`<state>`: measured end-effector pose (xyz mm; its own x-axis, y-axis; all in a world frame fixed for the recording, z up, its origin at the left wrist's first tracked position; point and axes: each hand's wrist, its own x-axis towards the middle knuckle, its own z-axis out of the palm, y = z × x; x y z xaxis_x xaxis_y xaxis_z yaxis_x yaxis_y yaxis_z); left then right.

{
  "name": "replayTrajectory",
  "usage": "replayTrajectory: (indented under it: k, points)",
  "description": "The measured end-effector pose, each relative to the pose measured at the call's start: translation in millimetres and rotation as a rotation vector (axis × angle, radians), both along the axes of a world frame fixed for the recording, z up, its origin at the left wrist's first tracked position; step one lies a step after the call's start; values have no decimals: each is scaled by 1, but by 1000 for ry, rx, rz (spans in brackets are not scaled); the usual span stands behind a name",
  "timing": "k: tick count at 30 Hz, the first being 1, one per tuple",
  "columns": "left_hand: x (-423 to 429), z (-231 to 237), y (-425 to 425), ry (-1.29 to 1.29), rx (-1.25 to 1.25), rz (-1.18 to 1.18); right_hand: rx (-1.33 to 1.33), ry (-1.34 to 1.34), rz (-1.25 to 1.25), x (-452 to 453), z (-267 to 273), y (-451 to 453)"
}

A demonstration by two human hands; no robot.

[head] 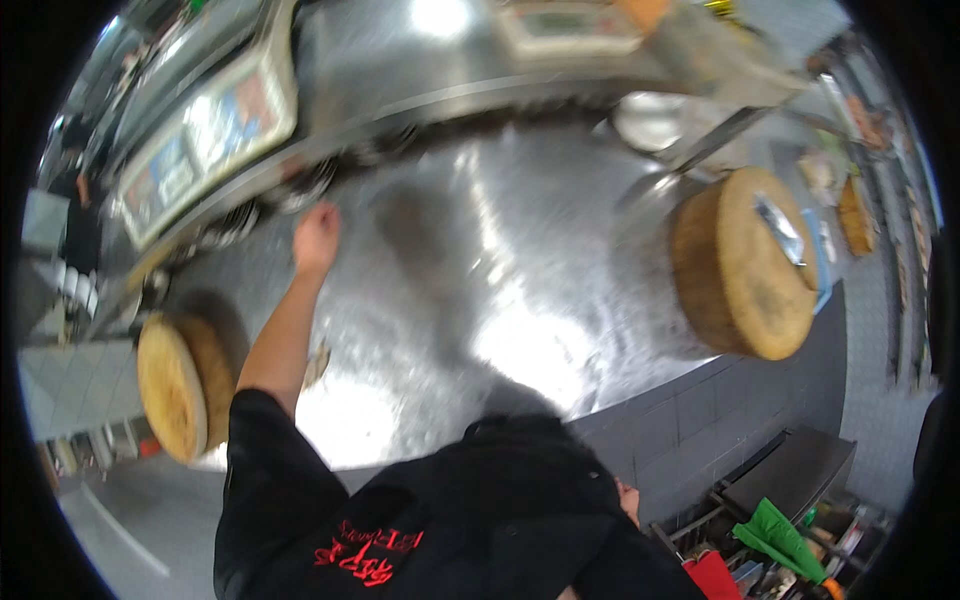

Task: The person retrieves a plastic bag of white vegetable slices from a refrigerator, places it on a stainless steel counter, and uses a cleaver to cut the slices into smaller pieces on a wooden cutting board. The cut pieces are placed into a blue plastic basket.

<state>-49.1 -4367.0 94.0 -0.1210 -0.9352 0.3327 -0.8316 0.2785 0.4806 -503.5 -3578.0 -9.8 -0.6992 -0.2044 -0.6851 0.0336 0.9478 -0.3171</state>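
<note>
My left hand [316, 232] reaches over the stainless steel counter [420, 300], near dark round bowl-like items [304, 187] under the shelf's edge. Its fingers look curled, but blur hides whether it holds anything. My right hand [628, 501] hangs low beside my body, partly hidden by the black shirt; its fingers cannot be made out well. A small brownish scrap [317, 365] lies beside my left forearm. At the right stands a thick round wooden chopping block [772, 300] with a cleaver-like metal blade [780, 229] on top. Another round wooden block [172, 386] stands at the left.
Above the counter's back runs a metal shelf [360, 67] carrying a pale-framed tray or case [214, 135] and a blurred device like a scale [566, 26]. A white bowl [651, 120] sits at the back right. On the floor at lower right are a dark stool-like stand [791, 472] and folded green fabric [780, 536].
</note>
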Motion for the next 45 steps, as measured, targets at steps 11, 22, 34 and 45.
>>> replayTrajectory:
  k: [11,22,34,45]
  points:
    - [-1,15,-10,-21,160,100,78,-90,-26,25,9,9]
    - [-1,16,-17,5,66,135,1,-74,136,-9,1,-103]
    - [29,-32,169,163,229,110,-88,-42,304,-31,-13,-186]
    - [46,-70,177,441,201,11,-124,85,323,-1,-6,-87]
